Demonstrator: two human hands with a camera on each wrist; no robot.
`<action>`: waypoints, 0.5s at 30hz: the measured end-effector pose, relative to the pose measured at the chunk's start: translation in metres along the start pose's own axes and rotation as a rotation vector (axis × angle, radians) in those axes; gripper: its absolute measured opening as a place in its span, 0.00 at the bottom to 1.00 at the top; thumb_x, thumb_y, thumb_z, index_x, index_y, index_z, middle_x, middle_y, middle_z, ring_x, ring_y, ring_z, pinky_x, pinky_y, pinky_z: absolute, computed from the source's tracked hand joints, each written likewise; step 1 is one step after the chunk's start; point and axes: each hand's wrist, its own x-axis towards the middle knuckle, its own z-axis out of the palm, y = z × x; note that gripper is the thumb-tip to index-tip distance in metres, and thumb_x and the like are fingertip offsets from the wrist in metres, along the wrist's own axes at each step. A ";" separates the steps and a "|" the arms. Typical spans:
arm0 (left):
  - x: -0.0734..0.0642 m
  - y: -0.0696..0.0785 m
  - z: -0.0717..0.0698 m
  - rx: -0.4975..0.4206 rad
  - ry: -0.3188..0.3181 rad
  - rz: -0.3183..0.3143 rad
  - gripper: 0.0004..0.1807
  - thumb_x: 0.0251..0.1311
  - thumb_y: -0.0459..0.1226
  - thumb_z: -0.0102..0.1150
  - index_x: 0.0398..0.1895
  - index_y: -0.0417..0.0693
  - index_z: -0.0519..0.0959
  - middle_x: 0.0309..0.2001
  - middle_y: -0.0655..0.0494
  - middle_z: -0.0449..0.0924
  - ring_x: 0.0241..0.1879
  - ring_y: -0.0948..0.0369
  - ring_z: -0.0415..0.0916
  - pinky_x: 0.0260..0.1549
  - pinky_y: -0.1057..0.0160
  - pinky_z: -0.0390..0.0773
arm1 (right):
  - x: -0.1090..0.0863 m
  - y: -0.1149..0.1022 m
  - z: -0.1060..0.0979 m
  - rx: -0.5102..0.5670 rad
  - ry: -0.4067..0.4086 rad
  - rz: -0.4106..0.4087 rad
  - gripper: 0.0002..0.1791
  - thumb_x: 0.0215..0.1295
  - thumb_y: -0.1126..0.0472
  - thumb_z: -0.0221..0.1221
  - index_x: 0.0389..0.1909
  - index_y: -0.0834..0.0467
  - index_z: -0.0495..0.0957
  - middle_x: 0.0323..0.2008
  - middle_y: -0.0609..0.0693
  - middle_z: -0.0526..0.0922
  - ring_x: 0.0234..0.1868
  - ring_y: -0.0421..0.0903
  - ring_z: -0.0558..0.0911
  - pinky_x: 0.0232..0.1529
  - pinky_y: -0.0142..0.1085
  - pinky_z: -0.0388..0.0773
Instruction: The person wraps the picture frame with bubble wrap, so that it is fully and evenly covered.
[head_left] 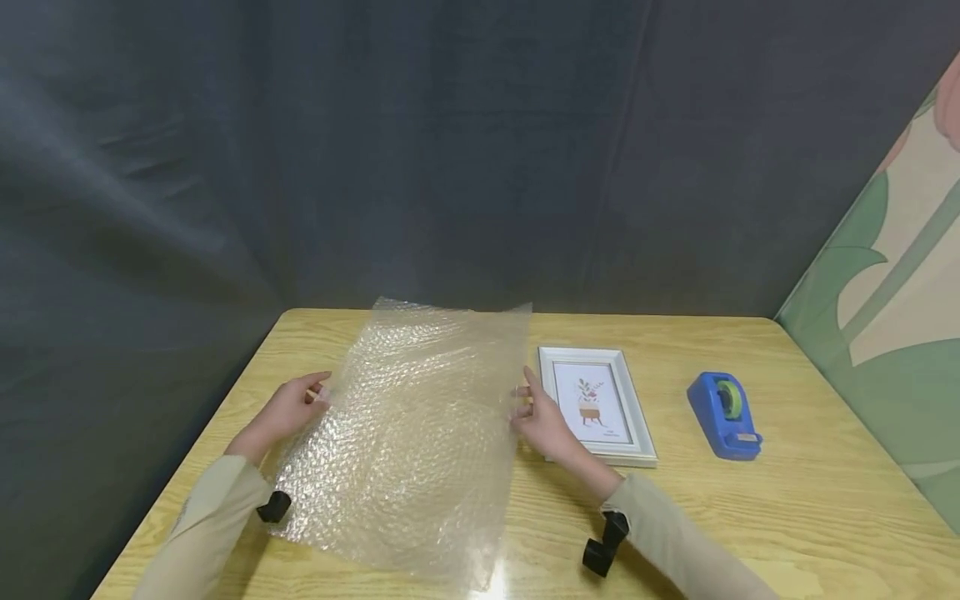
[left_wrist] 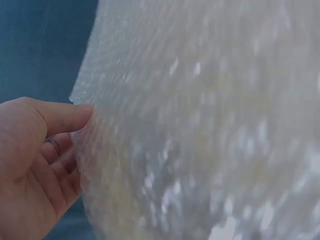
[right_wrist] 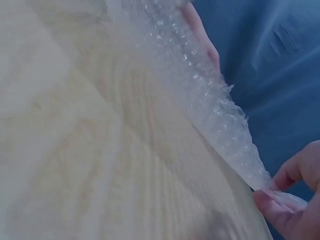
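A clear sheet of bubble wrap (head_left: 420, 425) spans the space between my two hands over the left part of the table. My left hand (head_left: 288, 408) pinches its left edge; the left wrist view has the thumb on the near face of the bubble wrap (left_wrist: 165, 100) and the other fingers behind. On the opposite edge, my right hand (head_left: 543, 421) pinches the sheet between thumb and fingers, also seen in the right wrist view with the bubble wrap (right_wrist: 210, 110) stretching away. Just right of that hand lies a white picture frame (head_left: 637, 404) holding a plant print, partly covered by the hand.
A blue tape dispenser (head_left: 723, 417) with a green roll stands on the right side of the wooden table (head_left: 810, 433). Behind the table hangs a dark curtain (head_left: 450, 150). A floral-patterned panel (head_left: 900, 333) borders the right side.
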 end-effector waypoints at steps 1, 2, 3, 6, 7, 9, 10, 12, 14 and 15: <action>0.004 0.002 0.000 0.011 -0.004 0.004 0.28 0.59 0.29 0.51 0.63 0.29 0.59 0.45 0.37 0.71 0.34 0.54 0.71 0.26 0.63 0.73 | -0.003 0.000 -0.001 0.008 0.011 0.000 0.48 0.47 0.81 0.55 0.68 0.69 0.39 0.52 0.66 0.70 0.34 0.50 0.78 0.29 0.30 0.79; 0.007 0.004 0.000 0.023 -0.007 0.007 0.28 0.60 0.29 0.51 0.63 0.30 0.59 0.45 0.37 0.71 0.34 0.55 0.71 0.26 0.64 0.73 | -0.007 -0.001 -0.001 0.017 0.019 -0.005 0.48 0.47 0.81 0.55 0.68 0.69 0.39 0.51 0.66 0.71 0.34 0.50 0.78 0.28 0.30 0.79; 0.011 0.006 0.000 0.029 -0.009 0.006 0.28 0.60 0.29 0.51 0.63 0.31 0.59 0.46 0.37 0.71 0.34 0.55 0.70 0.25 0.64 0.73 | -0.010 -0.001 -0.001 0.027 0.025 -0.009 0.49 0.47 0.81 0.55 0.68 0.69 0.38 0.50 0.67 0.71 0.33 0.51 0.78 0.28 0.30 0.79; 0.019 0.012 0.000 0.050 -0.023 0.017 0.28 0.60 0.28 0.50 0.64 0.32 0.59 0.46 0.38 0.71 0.33 0.56 0.70 0.24 0.64 0.72 | -0.019 -0.002 -0.001 0.058 0.035 -0.011 0.50 0.46 0.81 0.55 0.68 0.70 0.35 0.49 0.68 0.71 0.33 0.53 0.79 0.27 0.31 0.79; 0.022 0.014 0.001 0.053 -0.028 0.019 0.28 0.60 0.28 0.49 0.64 0.32 0.59 0.46 0.38 0.71 0.34 0.55 0.71 0.24 0.64 0.72 | -0.022 -0.002 -0.001 0.072 0.038 -0.006 0.51 0.46 0.81 0.55 0.67 0.70 0.35 0.49 0.68 0.70 0.33 0.54 0.79 0.27 0.31 0.79; 0.026 0.018 0.003 0.061 -0.033 0.023 0.27 0.59 0.27 0.48 0.63 0.32 0.59 0.47 0.37 0.71 0.35 0.53 0.71 0.24 0.63 0.72 | -0.027 -0.005 -0.001 0.095 0.038 0.010 0.51 0.47 0.81 0.55 0.67 0.71 0.33 0.49 0.69 0.70 0.33 0.55 0.79 0.25 0.30 0.78; 0.028 0.019 0.003 0.070 -0.034 0.030 0.27 0.59 0.27 0.48 0.63 0.32 0.60 0.47 0.37 0.72 0.37 0.52 0.72 0.24 0.63 0.72 | -0.030 -0.005 0.000 0.095 0.038 0.018 0.51 0.46 0.81 0.55 0.67 0.71 0.33 0.49 0.69 0.70 0.33 0.54 0.79 0.23 0.29 0.77; 0.032 0.020 0.005 0.093 -0.036 0.037 0.26 0.59 0.27 0.47 0.62 0.31 0.61 0.49 0.35 0.71 0.40 0.48 0.73 0.28 0.61 0.75 | -0.034 -0.005 0.002 0.105 0.031 0.037 0.52 0.46 0.81 0.56 0.67 0.72 0.32 0.49 0.69 0.69 0.32 0.53 0.78 0.23 0.29 0.76; 0.031 0.025 0.010 0.141 0.006 0.031 0.25 0.59 0.26 0.48 0.61 0.31 0.62 0.50 0.34 0.71 0.43 0.46 0.73 0.31 0.57 0.76 | -0.035 0.003 -0.001 0.118 0.004 0.020 0.53 0.46 0.81 0.56 0.67 0.70 0.31 0.49 0.68 0.69 0.32 0.51 0.78 0.19 0.29 0.75; 0.030 0.027 0.013 0.168 0.027 0.028 0.25 0.58 0.26 0.48 0.61 0.30 0.62 0.51 0.33 0.70 0.44 0.44 0.73 0.33 0.56 0.77 | -0.035 0.007 -0.003 0.126 -0.008 0.009 0.53 0.45 0.81 0.56 0.67 0.70 0.31 0.50 0.67 0.69 0.32 0.51 0.78 0.18 0.30 0.74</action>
